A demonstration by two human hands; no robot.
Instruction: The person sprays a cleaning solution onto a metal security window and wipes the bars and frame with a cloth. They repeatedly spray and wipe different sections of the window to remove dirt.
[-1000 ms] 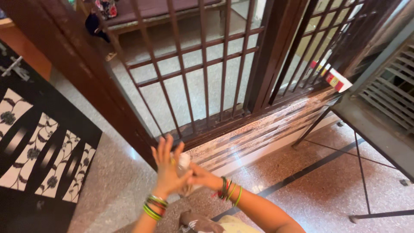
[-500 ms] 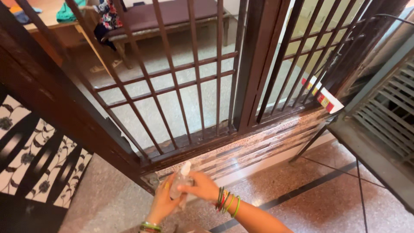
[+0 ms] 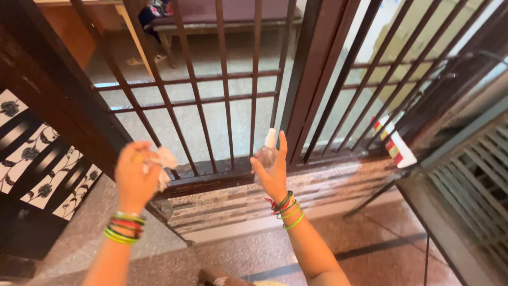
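Note:
My right hand (image 3: 273, 175) is raised in front of a dark brown metal grille gate (image 3: 222, 95), gripping a small clear spray bottle (image 3: 266, 151) with a white nozzle, index finger up beside the nozzle. Off to the left, my left hand (image 3: 135, 175) is lifted too and closed around a crumpled white cloth (image 3: 165, 163) close to the gate's lower rail. Both wrists carry green and red bangles.
A striped stone sill (image 3: 275, 198) runs under the gate. A black panel with white flower patterns (image 3: 47, 175) leans at the left. A red and white box (image 3: 392, 143) lies on the sill at right, beside a grey metal stand (image 3: 455, 212). A bench (image 3: 222, 16) stands beyond the bars.
Both hands have risen and parted. The right hand now holds the bottle alone, up at the bars. The left hand moved left and holds the white cloth.

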